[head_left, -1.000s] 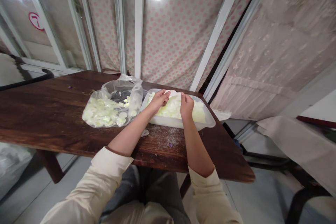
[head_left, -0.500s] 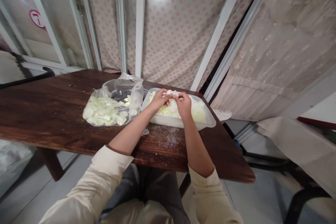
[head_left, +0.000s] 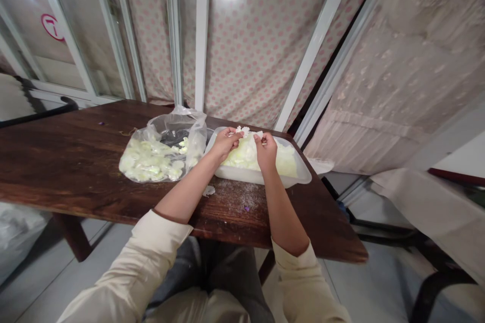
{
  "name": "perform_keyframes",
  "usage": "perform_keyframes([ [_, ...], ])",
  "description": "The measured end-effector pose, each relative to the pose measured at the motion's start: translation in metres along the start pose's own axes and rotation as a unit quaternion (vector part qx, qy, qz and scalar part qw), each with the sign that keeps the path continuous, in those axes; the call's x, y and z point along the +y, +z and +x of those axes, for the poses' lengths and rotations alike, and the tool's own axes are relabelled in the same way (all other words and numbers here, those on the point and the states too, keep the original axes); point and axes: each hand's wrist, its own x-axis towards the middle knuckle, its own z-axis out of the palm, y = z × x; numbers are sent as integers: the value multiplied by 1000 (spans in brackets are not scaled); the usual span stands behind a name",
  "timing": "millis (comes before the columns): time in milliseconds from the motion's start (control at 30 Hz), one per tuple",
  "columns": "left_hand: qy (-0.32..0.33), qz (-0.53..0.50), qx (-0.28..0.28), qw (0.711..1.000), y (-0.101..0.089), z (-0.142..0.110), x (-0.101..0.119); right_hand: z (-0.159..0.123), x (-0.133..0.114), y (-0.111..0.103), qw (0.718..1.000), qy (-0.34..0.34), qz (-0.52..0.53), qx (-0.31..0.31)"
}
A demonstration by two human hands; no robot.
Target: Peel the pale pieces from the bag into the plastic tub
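A translucent plastic tray [head_left: 257,175] sits on the dark wooden table [head_left: 76,161], holding a heap of soft, pale yellow-green pieces [head_left: 246,155]. Above its far side, my left hand [head_left: 226,144] and my right hand [head_left: 266,151] pinch white fragments [head_left: 245,131] at the heap's top. To the left of the tray lies a clear plastic bag [head_left: 170,123] containing similar pale pieces. The exact food or material is hard to tell. A small white scrap [head_left: 208,191] lies on the wood near my left forearm.
Pale crumbs and a purple speck [head_left: 246,208] lie on the table in front of the tray. The table's right corner is close to the tray. A white sack [head_left: 15,237] stands on the floor at lower left, and a beige cloth [head_left: 428,207] hangs at right.
My hands, close together half a second ago, have drawn slightly apart. More white fragments now show between my fingertips above the heap.
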Motion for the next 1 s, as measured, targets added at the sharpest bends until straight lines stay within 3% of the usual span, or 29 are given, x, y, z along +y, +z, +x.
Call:
perform_keyframes([
  [133, 9, 32, 12, 999, 1, -2, 0, 2, 7, 1, 998, -2, -45, 52],
  [300, 12, 83, -23, 996, 2, -3, -3, 0, 2, 3, 993, -87, -68, -52],
  [367, 6, 96, -39, 995, 3, -3, -3, -1, 0, 3, 989, -105, -79, -62],
  [567, 7, 103, -29, 994, 3, -5, -1, 1, 10, -1, 992, -29, -115, 37],
  [667, 15, 111, -32, 993, 2, -5, -2, 1, 10, 0, 991, -30, -112, 70],
  [867, 25, 133, -78, 988, 3, -6, -2, -2, 0, 2, 991, -113, -71, -33],
  [1000, -6, 136, -137, 981, 5, -10, 3, -2, -2, 0, 992, -111, -47, -34],
])
